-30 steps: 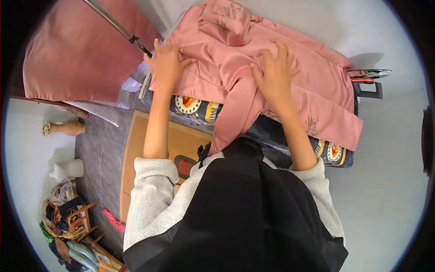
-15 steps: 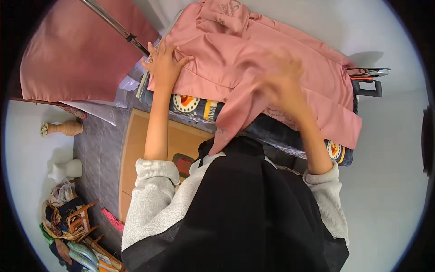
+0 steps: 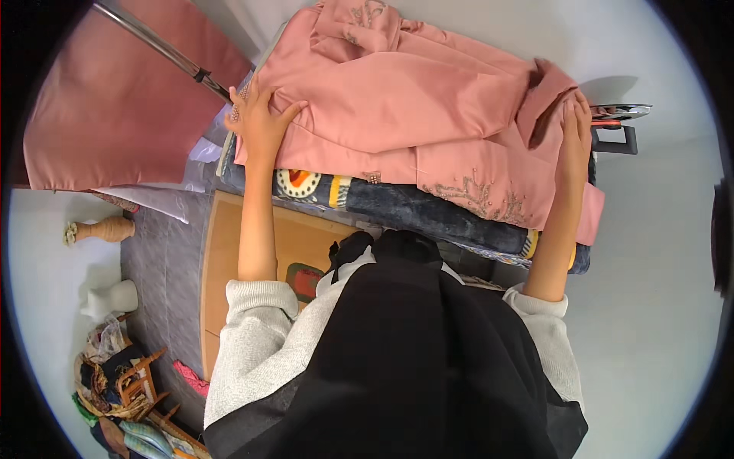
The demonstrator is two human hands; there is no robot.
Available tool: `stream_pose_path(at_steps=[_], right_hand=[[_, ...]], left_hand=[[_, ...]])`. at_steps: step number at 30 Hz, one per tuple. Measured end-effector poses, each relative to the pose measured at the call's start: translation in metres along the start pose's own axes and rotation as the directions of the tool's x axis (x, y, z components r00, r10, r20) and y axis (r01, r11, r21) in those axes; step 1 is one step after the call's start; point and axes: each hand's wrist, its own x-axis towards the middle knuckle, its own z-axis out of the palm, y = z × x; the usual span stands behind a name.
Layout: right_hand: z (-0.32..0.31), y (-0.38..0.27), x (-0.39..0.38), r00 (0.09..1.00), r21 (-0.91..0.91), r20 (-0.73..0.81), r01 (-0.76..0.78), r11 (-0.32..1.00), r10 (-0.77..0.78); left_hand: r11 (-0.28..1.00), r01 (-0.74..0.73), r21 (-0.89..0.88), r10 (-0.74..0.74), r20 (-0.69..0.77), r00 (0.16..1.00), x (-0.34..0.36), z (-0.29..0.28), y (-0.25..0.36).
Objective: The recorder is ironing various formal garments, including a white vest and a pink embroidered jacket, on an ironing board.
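Observation:
A pink satin garment (image 3: 428, 99) with beaded embroidery lies across a padded board covered by a dark patterned blanket (image 3: 428, 206). My left hand (image 3: 264, 126) rests on its left end, fingers spread flat by a beaded edge. At the right end, my right hand (image 3: 575, 130) lies on the cloth beside a raised, folded-back flap (image 3: 547, 99). Its fingers look stretched out; their tips partly overlap the cloth. Just beyond that hand stands an iron (image 3: 615, 141) with a shiny plate and black handle.
Left of the board, a metal pole (image 3: 153, 46) crosses hanging pink cloth (image 3: 115, 115). A brown vase (image 3: 107, 228) and a white bust form (image 3: 111, 298) stand farther left, above a wooden chair (image 3: 138, 382) heaped with fabrics. A tan board (image 3: 229, 268) lies below.
The flap of pink cloth that hung toward me now lies folded over to the right. My right hand has moved right and away from me; the left stays on the left end.

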Motion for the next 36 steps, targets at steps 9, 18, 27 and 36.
stream_pose_path(at_steps=[9,18,27,36], right_hand=[[0.009,-0.003,-0.026,0.935,-0.812,0.197,0.324,0.485,-0.295],[0.009,-0.003,-0.027,0.953,-0.952,0.288,0.275,0.131,0.092],[-0.04,0.026,-0.005,0.989,-0.989,-0.135,-0.13,-0.069,0.068],[-0.037,0.04,0.013,0.981,-0.993,0.112,0.107,-0.039,-0.161]], left_hand=[[0.995,0.048,-0.087,-0.054,-0.068,0.996,0.0,0.002,-0.001],[0.806,-0.387,-0.449,0.411,-0.048,0.911,-0.032,-0.038,0.069],[0.881,-0.304,-0.362,0.377,0.149,0.914,-0.054,-0.027,0.137],[0.835,-0.302,-0.46,0.296,-0.088,0.951,-0.056,-0.026,0.124]])
